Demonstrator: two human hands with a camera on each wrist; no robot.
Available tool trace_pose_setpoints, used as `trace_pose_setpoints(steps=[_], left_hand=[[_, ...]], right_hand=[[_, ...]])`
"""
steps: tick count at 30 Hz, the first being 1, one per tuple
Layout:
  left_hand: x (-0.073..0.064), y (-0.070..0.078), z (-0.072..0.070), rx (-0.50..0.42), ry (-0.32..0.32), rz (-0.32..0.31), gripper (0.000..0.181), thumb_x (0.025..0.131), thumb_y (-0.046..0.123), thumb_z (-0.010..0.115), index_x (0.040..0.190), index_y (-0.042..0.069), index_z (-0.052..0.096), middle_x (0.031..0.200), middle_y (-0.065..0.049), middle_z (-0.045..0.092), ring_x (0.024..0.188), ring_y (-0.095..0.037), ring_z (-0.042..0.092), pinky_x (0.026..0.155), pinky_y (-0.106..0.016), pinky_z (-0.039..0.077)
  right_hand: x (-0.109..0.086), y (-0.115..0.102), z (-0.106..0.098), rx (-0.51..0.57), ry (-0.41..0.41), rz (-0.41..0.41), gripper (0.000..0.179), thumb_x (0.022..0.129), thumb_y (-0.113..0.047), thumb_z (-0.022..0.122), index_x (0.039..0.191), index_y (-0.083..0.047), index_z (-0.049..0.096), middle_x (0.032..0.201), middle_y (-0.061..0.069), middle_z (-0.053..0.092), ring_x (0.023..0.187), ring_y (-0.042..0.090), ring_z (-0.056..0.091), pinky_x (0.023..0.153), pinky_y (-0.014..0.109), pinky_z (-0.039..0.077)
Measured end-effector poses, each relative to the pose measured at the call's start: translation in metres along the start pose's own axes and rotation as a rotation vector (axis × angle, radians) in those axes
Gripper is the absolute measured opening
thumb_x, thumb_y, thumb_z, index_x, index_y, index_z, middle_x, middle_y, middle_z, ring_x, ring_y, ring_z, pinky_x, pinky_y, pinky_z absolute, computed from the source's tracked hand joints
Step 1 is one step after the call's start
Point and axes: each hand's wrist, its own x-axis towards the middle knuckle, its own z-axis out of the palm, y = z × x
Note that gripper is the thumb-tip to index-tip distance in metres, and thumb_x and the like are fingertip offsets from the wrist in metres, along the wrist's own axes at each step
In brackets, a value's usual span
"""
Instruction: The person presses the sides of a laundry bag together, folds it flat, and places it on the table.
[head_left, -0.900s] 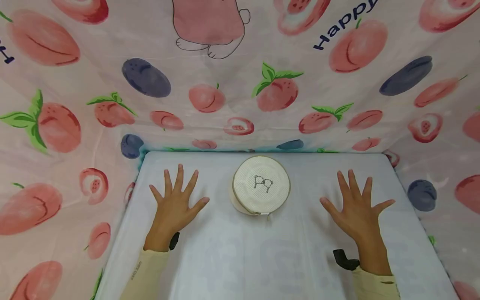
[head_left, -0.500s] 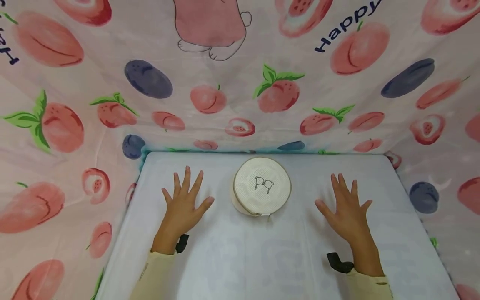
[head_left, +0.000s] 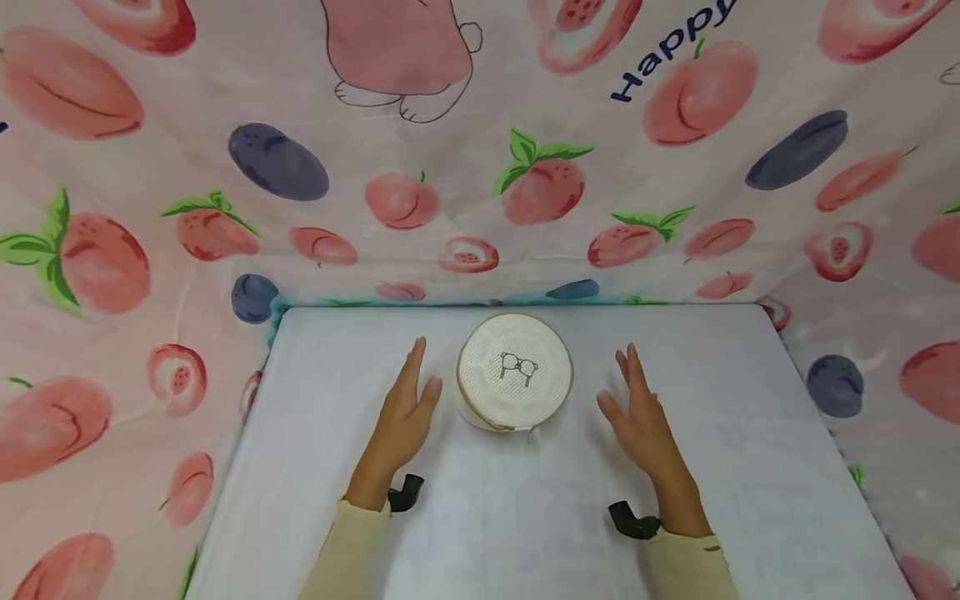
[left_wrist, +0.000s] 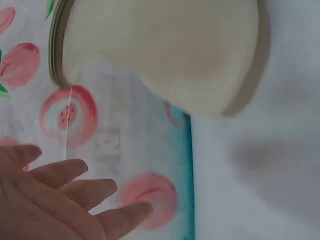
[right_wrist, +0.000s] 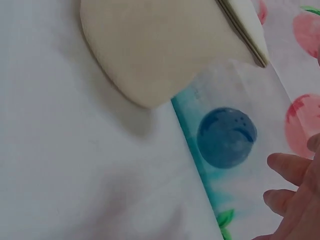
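Note:
A round cream zippered mesh bag (head_left: 514, 400) stands at the far middle of the table, with a small black line drawing on its top. My left hand (head_left: 401, 421) is held up to the left of the bag, apart from it, fingers straight and palm turned inward. To the right of the bag, my right hand (head_left: 641, 425) is raised likewise, thumb apart from the straight fingers. Both wrist views show the bag's curved side (left_wrist: 200, 45) and its zip band (right_wrist: 242, 32), with a gap between it and the fingers. Neither hand holds anything.
A white-covered table (head_left: 510, 533) lies under the hands. Behind it and at both sides hangs a pink fruit-print cloth (head_left: 465, 150), meeting the table's far edge just behind the bag. Black wrist mounts (head_left: 633, 522) stick out inward from both sleeves.
Both hands have moved inward toward the bag, the left one rightward and the right one leftward. Their spread fingers have come together and the palms have turned to face each other. The bag stays put.

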Motion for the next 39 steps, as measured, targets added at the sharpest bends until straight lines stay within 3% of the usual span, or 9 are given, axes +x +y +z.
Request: trace_pose_setpoints(steps=[2, 7, 9, 11, 14, 20, 25, 31, 39], left_hand=[[0.003, 0.002, 0.007, -0.081, 0.018, 0.001, 0.063, 0.111, 0.042, 0.039, 0.165, 0.027, 0.011, 0.171, 0.001, 0.018, 0.159, -0.02, 0.015, 0.127, -0.052, 0.018], [0.013, 0.008, 0.025, -0.214, 0.034, -0.012, 0.059, 0.111, 0.041, 0.04, 0.163, 0.037, 0.015, 0.167, 0.001, 0.031, 0.153, -0.026, 0.035, 0.122, -0.05, 0.031], [0.018, 0.012, 0.031, -0.236, 0.025, -0.029, 0.059, 0.11, 0.045, 0.041, 0.163, 0.04, 0.015, 0.165, 0.001, 0.035, 0.149, -0.027, 0.042, 0.121, -0.05, 0.032], [0.021, 0.015, 0.037, -0.26, 0.016, -0.053, 0.061, 0.108, 0.049, 0.042, 0.162, 0.043, 0.014, 0.164, 0.0, 0.037, 0.146, -0.026, 0.046, 0.121, -0.05, 0.033], [0.025, 0.017, 0.044, -0.295, 0.018, -0.087, 0.065, 0.107, 0.049, 0.046, 0.162, 0.044, 0.011, 0.162, -0.004, 0.041, 0.143, -0.024, 0.05, 0.122, -0.049, 0.032], [0.027, 0.017, 0.054, -0.342, 0.049, -0.157, 0.068, 0.106, 0.049, 0.048, 0.161, 0.047, 0.009, 0.155, -0.008, 0.051, 0.135, -0.025, 0.057, 0.117, -0.051, 0.038], [0.027, 0.015, 0.061, -0.389, 0.103, -0.186, 0.065, 0.105, 0.048, 0.051, 0.159, 0.05, 0.015, 0.157, -0.007, 0.048, 0.138, -0.028, 0.054, 0.116, -0.054, 0.038], [0.025, 0.014, 0.067, -0.352, 0.106, -0.159, 0.06, 0.105, 0.047, 0.053, 0.157, 0.053, 0.023, 0.168, 0.013, 0.026, 0.156, -0.019, 0.023, 0.126, -0.055, 0.019], [0.025, 0.013, 0.068, -0.255, 0.104, -0.082, 0.056, 0.106, 0.048, 0.051, 0.156, 0.053, 0.027, 0.164, 0.014, 0.035, 0.151, -0.017, 0.035, 0.122, -0.052, 0.03]], right_hand=[[0.002, -0.003, 0.007, 0.047, -0.003, -0.013, 0.088, 0.104, -0.038, 0.057, 0.166, -0.026, -0.005, 0.169, 0.01, 0.027, 0.156, 0.044, 0.018, 0.114, 0.079, 0.011], [0.012, -0.015, 0.021, 0.159, -0.011, -0.037, 0.081, 0.107, -0.027, 0.052, 0.166, -0.027, -0.004, 0.165, 0.012, 0.036, 0.157, 0.039, 0.02, 0.119, 0.069, 0.021], [0.017, -0.02, 0.026, 0.222, -0.029, -0.034, 0.078, 0.108, -0.022, 0.05, 0.166, -0.025, -0.003, 0.164, 0.015, 0.037, 0.155, 0.038, 0.025, 0.122, 0.049, 0.032], [0.022, -0.022, 0.032, 0.285, -0.042, -0.032, 0.077, 0.108, -0.019, 0.049, 0.166, -0.025, -0.001, 0.164, 0.017, 0.037, 0.153, 0.036, 0.032, 0.116, 0.026, 0.038], [0.026, -0.02, 0.042, 0.345, -0.044, -0.054, 0.075, 0.108, -0.018, 0.05, 0.166, -0.027, 0.002, 0.163, 0.019, 0.036, 0.149, 0.034, 0.039, 0.1, 0.002, 0.034], [0.025, -0.027, 0.058, 0.393, -0.009, -0.135, 0.073, 0.107, -0.016, 0.051, 0.166, -0.028, 0.01, 0.161, 0.02, 0.04, 0.148, 0.034, 0.041, 0.106, 0.005, 0.032], [0.024, -0.035, 0.069, 0.426, 0.045, -0.18, 0.065, 0.107, -0.014, 0.05, 0.165, -0.023, 0.021, 0.168, 0.013, 0.029, 0.155, 0.029, 0.026, 0.117, 0.009, 0.021], [0.027, -0.046, 0.079, 0.453, 0.138, -0.172, 0.061, 0.105, -0.009, 0.049, 0.162, -0.014, 0.03, 0.168, 0.008, 0.03, 0.156, 0.024, 0.024, 0.12, 0.014, 0.018], [0.023, -0.084, 0.065, 0.451, 0.165, -0.088, 0.062, 0.103, -0.009, 0.058, 0.159, -0.007, 0.034, 0.165, 0.012, 0.036, 0.153, 0.026, 0.033, 0.124, 0.041, 0.027]])
